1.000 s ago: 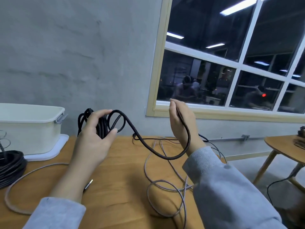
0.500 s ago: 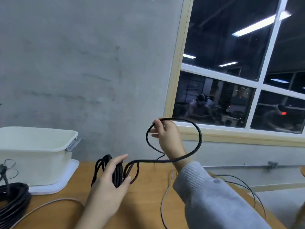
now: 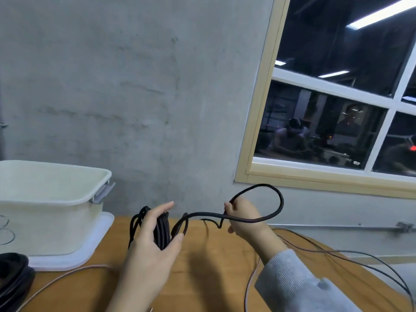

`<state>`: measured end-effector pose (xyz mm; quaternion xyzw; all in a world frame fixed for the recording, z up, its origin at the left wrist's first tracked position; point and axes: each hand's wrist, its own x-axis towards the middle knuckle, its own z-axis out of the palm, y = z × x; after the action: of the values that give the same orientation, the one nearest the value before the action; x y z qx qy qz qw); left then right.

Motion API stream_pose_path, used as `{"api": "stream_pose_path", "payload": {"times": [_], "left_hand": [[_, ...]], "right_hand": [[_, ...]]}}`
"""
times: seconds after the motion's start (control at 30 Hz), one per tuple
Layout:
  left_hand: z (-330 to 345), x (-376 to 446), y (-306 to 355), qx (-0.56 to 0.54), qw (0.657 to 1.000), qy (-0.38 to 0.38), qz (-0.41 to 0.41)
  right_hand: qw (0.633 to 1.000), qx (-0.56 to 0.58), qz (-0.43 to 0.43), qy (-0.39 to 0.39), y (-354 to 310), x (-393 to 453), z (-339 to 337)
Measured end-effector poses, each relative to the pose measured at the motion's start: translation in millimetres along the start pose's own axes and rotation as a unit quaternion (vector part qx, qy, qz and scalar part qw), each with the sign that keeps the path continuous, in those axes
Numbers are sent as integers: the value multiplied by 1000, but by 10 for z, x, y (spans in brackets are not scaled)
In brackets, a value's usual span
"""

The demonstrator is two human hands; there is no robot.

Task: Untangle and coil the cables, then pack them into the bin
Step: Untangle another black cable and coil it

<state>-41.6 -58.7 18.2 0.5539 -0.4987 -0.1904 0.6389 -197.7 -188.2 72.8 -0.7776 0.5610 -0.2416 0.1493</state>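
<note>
no readable text, no labels, no brands, no numbers, no signs

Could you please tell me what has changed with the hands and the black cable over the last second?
The right hand lifted a length of the thick black cable into a fresh loop and has brought it in toward the coiled bundle, but has not laid it on. The left hand still grips that bundle above the wooden table. The white plastic bin has not moved.
</note>
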Motion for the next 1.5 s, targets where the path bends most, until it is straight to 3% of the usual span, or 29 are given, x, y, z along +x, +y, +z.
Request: {"api": "stream_pose_path", "payload": {"times": [0.13, 0.33, 0.47, 0.63, 0.8, 0.93, 1.03, 1.23, 1.5], "left_hand": [[54, 71, -133, 39, 999, -17, -24], [36, 116, -263, 68, 996, -26, -46], [-11, 74, -175, 60, 994, -78, -41], [-20, 32, -23, -12, 982, -186, -28], [-16, 0, 29, -141, 961, -237, -26], [-34, 7, 14, -243, 938, -245, -34], [-15, -2, 26, -286, 932, -221, -36], [11, 30, 64, -324, 938, -125, -16], [8, 102, -3, -208, 975, 74, 22]], "right_hand": [[1000, 18, 11, 14, 94, -199, 84], [985, 113, -123, 35, -43, -680, 143], [970, 132, -199, 43, -39, -718, 278], [949, 82, -292, 83, 122, -674, 519], [937, 1, -292, 192, 243, -591, 479], [944, -24, -293, 147, 265, -593, 398], [949, -2, -298, 104, 281, -592, 390], [929, 80, -334, 134, 171, -621, 542], [949, 46, -312, 28, 134, -769, 430]]}}
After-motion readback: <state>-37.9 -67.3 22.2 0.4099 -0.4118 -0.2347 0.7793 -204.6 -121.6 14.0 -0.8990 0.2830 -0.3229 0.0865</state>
